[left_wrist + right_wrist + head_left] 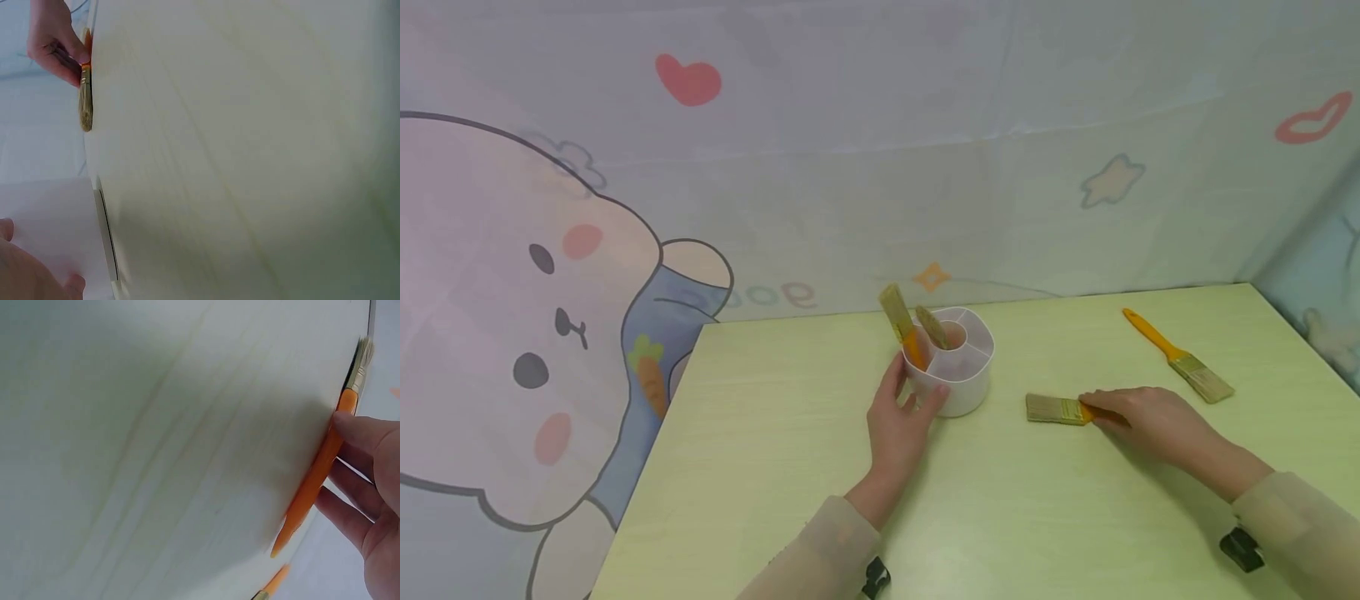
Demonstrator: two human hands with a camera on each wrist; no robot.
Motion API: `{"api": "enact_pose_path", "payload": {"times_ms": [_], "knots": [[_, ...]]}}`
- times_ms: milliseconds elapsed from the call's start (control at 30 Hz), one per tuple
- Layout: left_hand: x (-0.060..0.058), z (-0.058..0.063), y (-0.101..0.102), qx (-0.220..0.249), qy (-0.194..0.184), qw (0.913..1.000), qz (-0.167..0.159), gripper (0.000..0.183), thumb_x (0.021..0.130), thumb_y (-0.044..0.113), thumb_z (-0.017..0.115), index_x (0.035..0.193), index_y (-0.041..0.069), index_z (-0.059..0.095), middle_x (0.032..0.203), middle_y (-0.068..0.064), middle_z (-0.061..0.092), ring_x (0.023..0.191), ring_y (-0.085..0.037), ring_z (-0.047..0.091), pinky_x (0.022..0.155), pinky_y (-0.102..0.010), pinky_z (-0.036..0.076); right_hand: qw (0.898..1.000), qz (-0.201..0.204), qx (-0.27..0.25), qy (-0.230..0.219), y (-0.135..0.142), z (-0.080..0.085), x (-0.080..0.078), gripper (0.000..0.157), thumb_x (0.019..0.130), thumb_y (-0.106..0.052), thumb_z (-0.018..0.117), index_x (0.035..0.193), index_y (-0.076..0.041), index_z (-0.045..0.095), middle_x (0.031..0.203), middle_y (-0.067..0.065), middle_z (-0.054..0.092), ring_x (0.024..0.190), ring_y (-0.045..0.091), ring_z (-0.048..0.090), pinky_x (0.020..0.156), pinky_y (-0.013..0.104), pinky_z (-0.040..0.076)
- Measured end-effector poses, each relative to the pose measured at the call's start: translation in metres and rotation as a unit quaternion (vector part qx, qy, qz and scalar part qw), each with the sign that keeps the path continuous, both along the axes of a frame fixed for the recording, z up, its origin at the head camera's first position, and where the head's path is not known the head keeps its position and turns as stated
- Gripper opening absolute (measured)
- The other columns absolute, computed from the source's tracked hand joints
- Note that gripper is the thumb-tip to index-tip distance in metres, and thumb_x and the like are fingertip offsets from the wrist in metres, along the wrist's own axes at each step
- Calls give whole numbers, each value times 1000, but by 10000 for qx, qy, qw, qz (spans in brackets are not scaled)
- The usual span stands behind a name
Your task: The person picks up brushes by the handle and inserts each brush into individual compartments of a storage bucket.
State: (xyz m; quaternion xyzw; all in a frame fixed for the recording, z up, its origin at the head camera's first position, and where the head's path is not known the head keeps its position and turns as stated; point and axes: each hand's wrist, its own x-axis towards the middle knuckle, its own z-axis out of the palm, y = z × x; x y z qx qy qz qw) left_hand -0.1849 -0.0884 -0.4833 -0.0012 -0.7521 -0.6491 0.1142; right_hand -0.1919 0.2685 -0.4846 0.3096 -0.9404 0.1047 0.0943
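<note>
My left hand [898, 429] grips the near left side of a white round organizer [958, 398] with divided compartments, thumb at the front and fingers round the left. Inside it, one paintbrush [896, 312] leans left in a side compartment, bristles up. Another paintbrush [932, 327] has its bristles at the centre ring. To the right, my right hand [1157, 421] pinches a flat paintbrush [1051, 408] by its orange handle [322, 459], bristles pointing left toward the organizer. In the right wrist view the brush lies close over the tabletop, its handle end extending past the fingers.
One more orange-handled paintbrush [1180, 357] lies on the pale yellow-green table [760, 467] at the right, beyond my right hand. A printed cloth backdrop [865, 167] hangs behind the table's back edge and at both sides.
</note>
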Motion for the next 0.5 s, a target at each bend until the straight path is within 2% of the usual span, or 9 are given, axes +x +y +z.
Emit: {"api": "enact_pose_path", "payload": {"times_ms": [167,400,500], "knots": [[0,1,-1,-6,-19,10000,-1,78,94,21,85,160,5,47,158,-12,56,146,-32,53,112,-51,53,9993,13,362,-62,-2,4,-3,27,89,-6,84,115,-5,81,102,10,81,90,31,78,78,49,65],[0,0,-1,133,1,9999,-15,79,93,19,86,160,4,47,158,-14,55,146,-34,53,112,-51,53,9962,339,630,489,-7,5,-6,24,86,-7,86,110,-4,80,94,7,79,86,28,76,74,44,66],[0,1,-1,187,6,9998,-33,78,92,18,86,159,3,48,157,-15,55,146,-34,53,112,-51,53,9965,332,591,486,-6,3,-7,24,86,-6,86,109,-3,80,95,7,79,88,30,75,76,45,66]]}}
